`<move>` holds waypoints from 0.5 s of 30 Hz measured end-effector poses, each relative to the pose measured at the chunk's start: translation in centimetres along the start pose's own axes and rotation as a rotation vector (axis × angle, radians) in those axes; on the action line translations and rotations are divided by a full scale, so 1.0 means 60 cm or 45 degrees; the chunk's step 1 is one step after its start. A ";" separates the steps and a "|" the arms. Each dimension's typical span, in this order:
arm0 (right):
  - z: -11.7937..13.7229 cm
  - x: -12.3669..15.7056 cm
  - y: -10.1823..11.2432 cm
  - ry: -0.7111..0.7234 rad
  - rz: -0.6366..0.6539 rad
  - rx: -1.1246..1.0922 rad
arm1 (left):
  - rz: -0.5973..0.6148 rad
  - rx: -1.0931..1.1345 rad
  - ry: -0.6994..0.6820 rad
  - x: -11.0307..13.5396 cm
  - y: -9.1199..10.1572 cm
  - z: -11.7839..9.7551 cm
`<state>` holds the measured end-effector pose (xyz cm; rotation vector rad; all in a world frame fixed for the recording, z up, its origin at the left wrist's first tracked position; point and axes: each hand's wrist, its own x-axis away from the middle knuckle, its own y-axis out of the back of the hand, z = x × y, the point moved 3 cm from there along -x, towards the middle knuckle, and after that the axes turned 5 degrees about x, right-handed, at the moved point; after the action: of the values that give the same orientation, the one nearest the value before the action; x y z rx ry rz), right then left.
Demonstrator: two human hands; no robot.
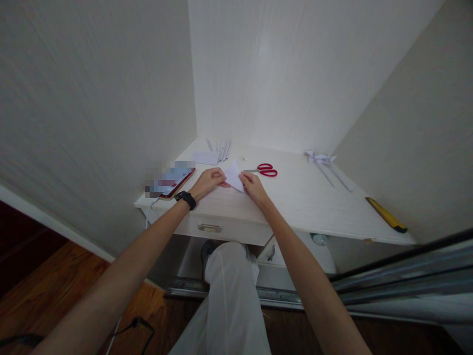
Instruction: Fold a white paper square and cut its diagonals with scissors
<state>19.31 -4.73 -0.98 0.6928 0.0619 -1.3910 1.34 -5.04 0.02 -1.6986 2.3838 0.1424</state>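
Note:
A small folded piece of white paper (pixel 234 176) lies on the white desk (pixel 303 202), held between both hands. My left hand (pixel 210 180), with a black watch on its wrist, has its fingers curled onto the paper's left edge. My right hand (pixel 252 185) pinches the paper's right edge. Red-handled scissors (pixel 266 170) lie just beyond my right hand.
A phone (pixel 176 182) with a cable lies at the desk's left edge. White paper sheets and rolled sticks (pixel 216 154) sit at the back. Paper pinwheels on sticks (pixel 325 165) lie at the right, and a yellow utility knife (pixel 386 215) lies at the far right. Walls close in on three sides.

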 end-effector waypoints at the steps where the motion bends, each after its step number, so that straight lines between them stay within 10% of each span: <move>1: 0.000 0.000 0.000 -0.011 0.000 -0.022 | 0.002 0.005 -0.003 -0.001 0.000 0.000; 15: -0.006 -0.001 0.003 -0.106 -0.034 -0.160 | 0.012 0.018 -0.040 0.001 -0.003 -0.007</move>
<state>19.56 -4.50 -1.15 0.5312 0.0923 -1.4274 1.44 -5.26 0.43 -1.6669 2.3646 0.1521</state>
